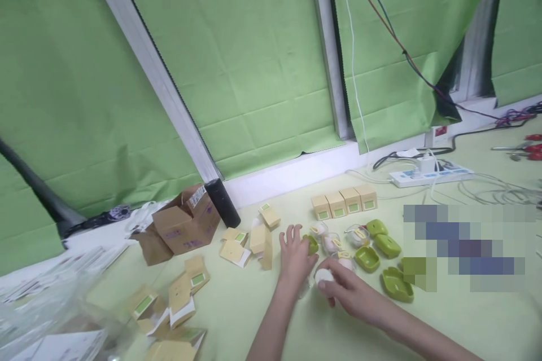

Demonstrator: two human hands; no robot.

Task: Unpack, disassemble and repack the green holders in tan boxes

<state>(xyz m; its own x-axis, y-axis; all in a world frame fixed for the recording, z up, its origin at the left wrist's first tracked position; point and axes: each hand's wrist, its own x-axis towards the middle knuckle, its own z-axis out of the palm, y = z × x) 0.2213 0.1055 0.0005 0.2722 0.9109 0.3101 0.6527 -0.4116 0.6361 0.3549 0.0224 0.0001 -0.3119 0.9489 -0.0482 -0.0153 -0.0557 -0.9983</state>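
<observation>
My left hand [294,256] rests on the pale green table with its fingers curled, touching a small green lid piece [311,243]. Just right of it, my right hand [345,290] pinches a small white round object [324,277]. Behind both hands lie small clear round cases [331,241] with pink and white contents. Several green case halves [367,258] lie to their right. A row of closed tan boxes [344,202] with green labels stands farther back.
Opened tan boxes [183,299] lie scattered at the left, near a brown cardboard carton [183,227] and a black cylinder [223,202]. A white power strip [429,175] with cables lies at the back right, and red-handled tools [531,149] at the far right. A clear plastic bag [46,316] sits at the lower left.
</observation>
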